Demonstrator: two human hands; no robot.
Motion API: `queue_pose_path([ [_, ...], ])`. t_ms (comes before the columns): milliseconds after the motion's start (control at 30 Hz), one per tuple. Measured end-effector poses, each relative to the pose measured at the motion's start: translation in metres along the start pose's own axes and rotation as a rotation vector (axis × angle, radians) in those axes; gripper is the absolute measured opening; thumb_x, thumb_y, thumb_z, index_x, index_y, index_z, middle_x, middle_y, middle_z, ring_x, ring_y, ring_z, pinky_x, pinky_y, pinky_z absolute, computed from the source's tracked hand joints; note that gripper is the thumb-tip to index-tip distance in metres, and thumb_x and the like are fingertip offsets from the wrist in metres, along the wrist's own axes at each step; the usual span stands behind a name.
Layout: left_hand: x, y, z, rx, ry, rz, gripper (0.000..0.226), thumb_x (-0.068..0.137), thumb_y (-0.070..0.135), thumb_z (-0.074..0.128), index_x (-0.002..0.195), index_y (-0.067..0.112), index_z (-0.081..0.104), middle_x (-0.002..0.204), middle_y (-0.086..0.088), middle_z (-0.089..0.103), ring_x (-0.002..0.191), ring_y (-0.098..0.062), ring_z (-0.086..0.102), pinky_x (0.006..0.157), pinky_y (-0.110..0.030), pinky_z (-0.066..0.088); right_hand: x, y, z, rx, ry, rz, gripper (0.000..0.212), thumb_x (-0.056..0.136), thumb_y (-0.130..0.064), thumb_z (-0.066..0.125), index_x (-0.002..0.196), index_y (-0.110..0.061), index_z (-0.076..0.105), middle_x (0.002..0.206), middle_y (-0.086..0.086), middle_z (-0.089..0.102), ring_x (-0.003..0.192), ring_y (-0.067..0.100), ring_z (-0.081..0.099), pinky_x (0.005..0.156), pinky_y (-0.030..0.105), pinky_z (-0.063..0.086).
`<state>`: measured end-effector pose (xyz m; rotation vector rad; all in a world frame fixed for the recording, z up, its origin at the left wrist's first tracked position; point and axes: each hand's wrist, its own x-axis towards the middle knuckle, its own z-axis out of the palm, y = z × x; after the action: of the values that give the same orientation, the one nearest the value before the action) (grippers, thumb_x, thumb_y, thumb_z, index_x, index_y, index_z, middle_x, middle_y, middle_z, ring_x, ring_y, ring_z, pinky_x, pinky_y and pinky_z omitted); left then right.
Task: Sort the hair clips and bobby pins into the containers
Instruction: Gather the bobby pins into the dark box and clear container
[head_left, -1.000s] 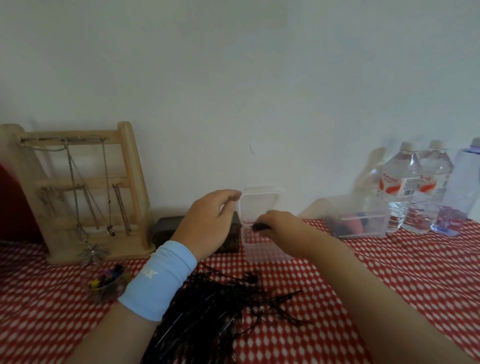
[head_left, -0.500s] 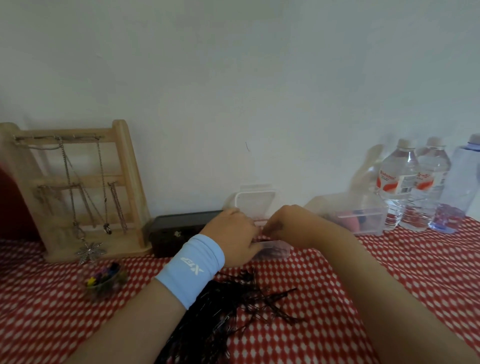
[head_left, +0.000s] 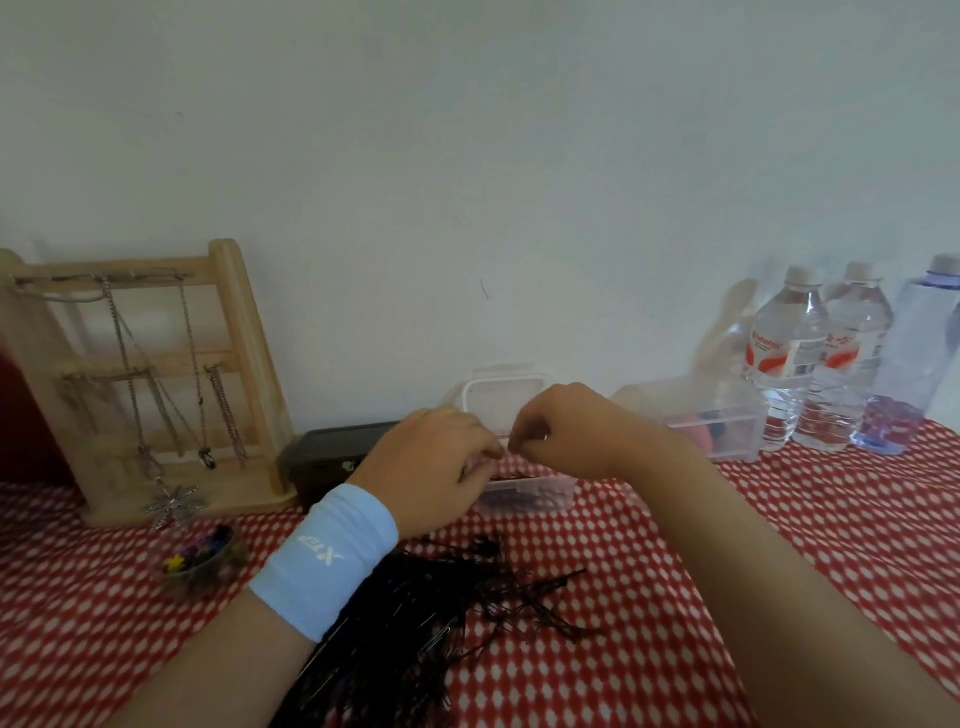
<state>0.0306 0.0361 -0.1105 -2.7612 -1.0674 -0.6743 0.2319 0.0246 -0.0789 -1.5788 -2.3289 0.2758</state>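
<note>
Near the back of the table (head_left: 857, 519), just in front of the wall, a small clear container (head_left: 535, 496) sits with its hinged lid (head_left: 498, 400) standing up behind it. Dark pins show through its near wall. Both hands meet right above it.

The left hand (head_left: 431, 467), with a light blue wristband (head_left: 324, 558) on its wrist, has its fingers curled down at the container's left end. I cannot tell whether they grip the rim or only rest by it. The right hand (head_left: 571, 431), over the container's right half, has its fingers curled tight with the thumb drawn against them. Its fingertips almost touch those of the left hand. I cannot tell whether anything is pinched there, since the spot is small and blurred.

Nearer the person, partly under the left forearm, lies a loose heap of black bobby pins (head_left: 457, 597). A few strays fan out to the right on the red-and-white cloth. Left of the heap sits a little clear bowl (head_left: 208, 577) holding coloured hair clips (head_left: 200, 551).

A dark box (head_left: 327, 457) stands behind the left hand against the wall. Beyond it is a wooden jewellery stand (head_left: 156, 395) hung with chains. To the right of the right hand is a second, larger clear container (head_left: 717, 421) holding red and blue items. Past that, water bottles (head_left: 795, 364) stand in a row at the wall.
</note>
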Motion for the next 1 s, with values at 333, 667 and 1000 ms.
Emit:
queue_pose_path([
  [333, -0.042, -0.016, 0.010, -0.165, -0.362, -0.195, 0.025, 0.084, 0.045, 0.058, 0.099, 0.032, 0.073, 0.094, 0.014, 0.067, 0.084, -0.003, 0.064, 0.081, -0.029, 0.054, 0.004, -0.047, 0.054, -0.222, -0.348, 0.022, 0.026, 0.094, -0.017, 0.065, 0.117, -0.008, 0.070, 0.120, 0.010, 0.064, 0.111, 0.027, 0.061, 0.099, 0.034, 0.048],
  [667, -0.053, -0.052, -0.025, -0.077, -0.004, -0.286, 0.014, 0.089, 0.030, 0.058, 0.093, 0.030, 0.072, 0.091, 0.013, 0.068, 0.082, -0.009, 0.061, 0.077, -0.033, 0.053, 0.001, -0.050, 0.031, -0.018, -0.110, -0.060, 0.022, 0.084, -0.025, 0.074, 0.104, -0.033, 0.073, 0.096, -0.017, 0.065, 0.085, -0.003, 0.060, 0.079, 0.010, 0.047],
  [1000, -0.060, -0.069, -0.042, 0.016, 0.032, -0.286, 0.024, 0.092, 0.031, 0.053, 0.102, 0.029, 0.075, 0.110, 0.012, 0.068, 0.100, -0.012, 0.061, 0.082, -0.033, 0.053, 0.026, -0.069, 0.045, 0.007, 0.093, -0.041, 0.024, 0.091, -0.026, 0.068, 0.114, -0.026, 0.075, 0.106, -0.009, 0.073, 0.089, 0.002, 0.058, 0.083, 0.014, 0.042],
])
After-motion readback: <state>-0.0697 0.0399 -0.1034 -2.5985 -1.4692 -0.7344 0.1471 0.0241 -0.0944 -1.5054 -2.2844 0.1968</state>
